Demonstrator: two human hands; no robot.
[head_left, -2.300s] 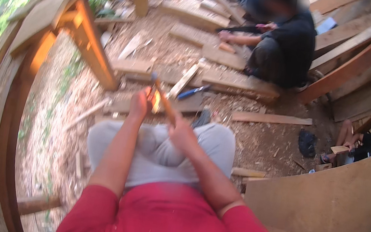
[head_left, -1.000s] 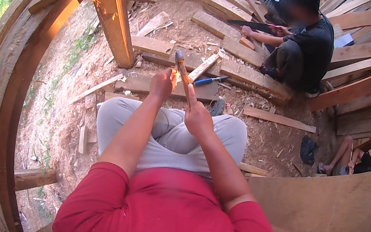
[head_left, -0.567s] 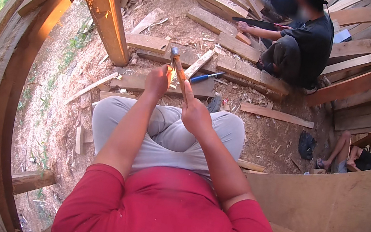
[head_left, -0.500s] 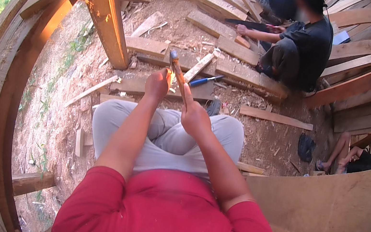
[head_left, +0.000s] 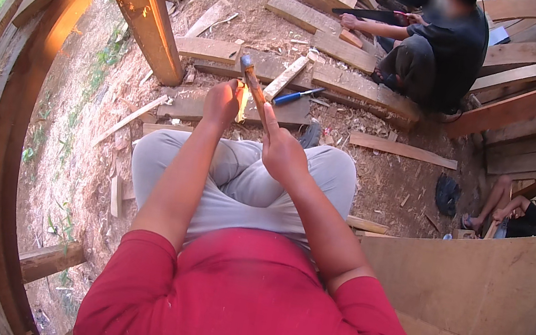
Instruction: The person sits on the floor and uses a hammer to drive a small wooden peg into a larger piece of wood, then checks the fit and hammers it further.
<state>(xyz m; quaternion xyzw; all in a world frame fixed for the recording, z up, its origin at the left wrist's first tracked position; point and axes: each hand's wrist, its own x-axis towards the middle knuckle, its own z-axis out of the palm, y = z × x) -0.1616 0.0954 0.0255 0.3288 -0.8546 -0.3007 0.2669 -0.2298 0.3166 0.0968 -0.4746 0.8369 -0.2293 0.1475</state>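
Centrally, the closed right hand grips a hammer-like tool slanting toward the frame's upper left, beside the curled left hand, whose contents are unclear.

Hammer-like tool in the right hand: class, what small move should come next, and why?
Perhaps shift the left hand slightly clear of the hammer-like tool: its metal head stands close beside that hand, while the right hand grips the handle. Whatever the left hand may hold is too unclear to tell.
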